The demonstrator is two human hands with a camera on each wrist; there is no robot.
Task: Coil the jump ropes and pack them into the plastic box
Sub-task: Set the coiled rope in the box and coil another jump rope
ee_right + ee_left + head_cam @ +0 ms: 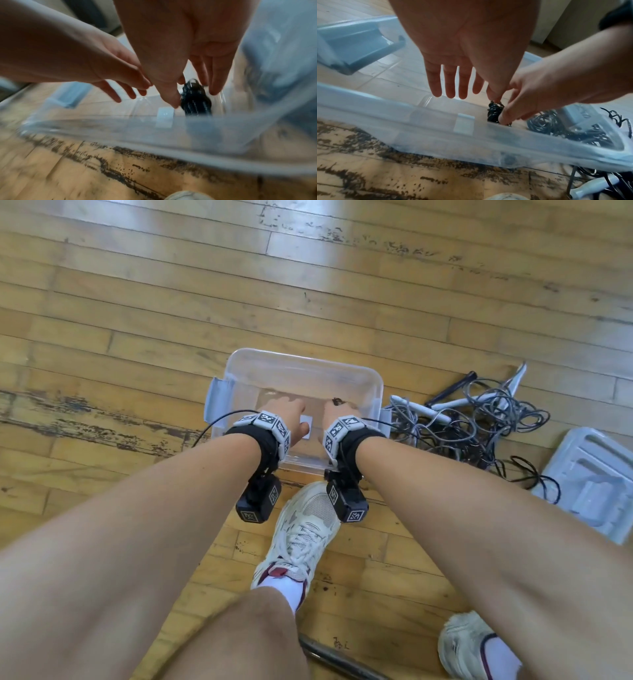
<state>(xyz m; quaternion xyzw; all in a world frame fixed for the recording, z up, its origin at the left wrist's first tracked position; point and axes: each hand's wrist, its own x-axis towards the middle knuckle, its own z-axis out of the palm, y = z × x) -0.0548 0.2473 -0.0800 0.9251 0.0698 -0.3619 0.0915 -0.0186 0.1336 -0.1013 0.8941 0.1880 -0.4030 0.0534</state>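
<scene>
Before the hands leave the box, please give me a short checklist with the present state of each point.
1. Coiled black rope is inside the plastic box: ok.
2. Right hand has let go of the coil: not ok, thumb and fingers lie on both sides of it.
3. Left hand is free: ok, fingers straight and holding nothing.
4. Coil stays wound without a hand: cannot tell.
5. All ropes packed: not ok, a tangled pile lies on the floor to the right of the box.
6. Lid is off and clear of the opening: ok.

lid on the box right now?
No. The plastic box is open with both hands inside, and the lid lies on the floor past the tangled ropes.
</scene>
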